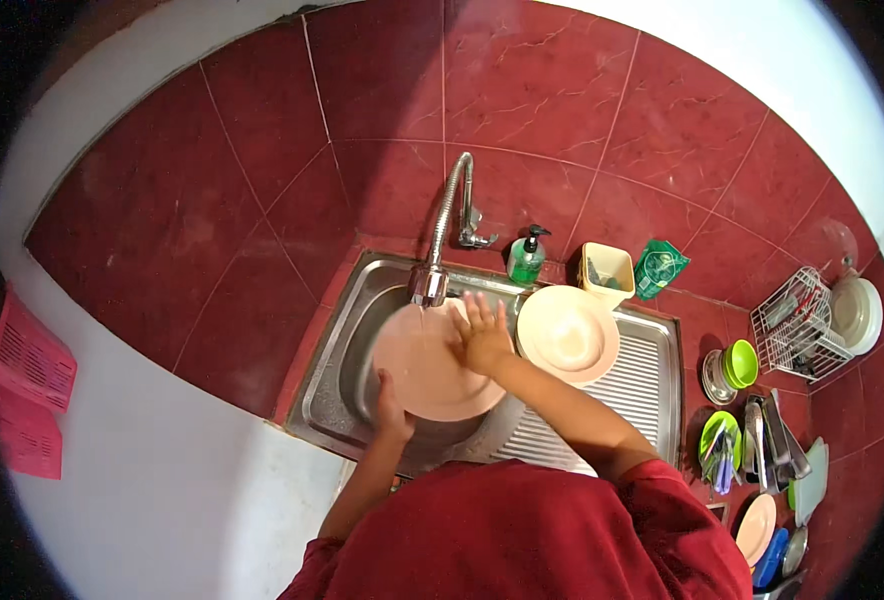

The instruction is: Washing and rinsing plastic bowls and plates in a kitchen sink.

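A large pale pink plate [431,375] is held over the basin of the stainless steel sink [329,382]. My left hand [395,409] grips its lower left edge, thumb on the upper face. My right hand [483,337] lies flat on the plate's upper right part with the fingers spread. Above the plate hangs the metal head of a flexible faucet [428,285], and a thin stream of water falls from it onto the plate. Another cream-pink plate [568,335] rests just right of my right hand, by the ribbed drainboard [629,390].
Behind the sink stand a green soap pump bottle [526,259], a cream square container [607,271] and a green pouch [659,268]. Along the right counter are a white wire dish rack [802,326], green bowls [740,364], cutlery [722,454] and an oval plate [756,529].
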A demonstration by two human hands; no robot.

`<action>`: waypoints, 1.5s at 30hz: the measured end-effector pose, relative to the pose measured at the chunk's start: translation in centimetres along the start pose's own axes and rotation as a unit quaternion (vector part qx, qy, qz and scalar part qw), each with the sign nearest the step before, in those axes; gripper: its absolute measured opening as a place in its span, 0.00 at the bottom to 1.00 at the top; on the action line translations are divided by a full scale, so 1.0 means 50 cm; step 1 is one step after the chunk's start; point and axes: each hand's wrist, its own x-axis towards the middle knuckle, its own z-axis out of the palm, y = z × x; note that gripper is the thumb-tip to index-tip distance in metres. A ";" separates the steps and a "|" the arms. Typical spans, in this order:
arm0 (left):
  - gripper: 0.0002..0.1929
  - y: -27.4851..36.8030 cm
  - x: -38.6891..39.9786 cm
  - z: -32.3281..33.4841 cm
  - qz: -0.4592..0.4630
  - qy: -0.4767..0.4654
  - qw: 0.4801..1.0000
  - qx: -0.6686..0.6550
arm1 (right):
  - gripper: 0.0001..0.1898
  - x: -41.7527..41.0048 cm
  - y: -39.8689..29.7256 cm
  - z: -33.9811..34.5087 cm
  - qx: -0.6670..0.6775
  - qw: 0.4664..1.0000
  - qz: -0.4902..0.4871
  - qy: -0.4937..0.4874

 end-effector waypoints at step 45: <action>0.34 0.012 0.173 -0.003 0.162 -0.117 0.442 0.875 | 0.23 -0.111 -0.007 0.009 0.846 0.473 0.213 -0.122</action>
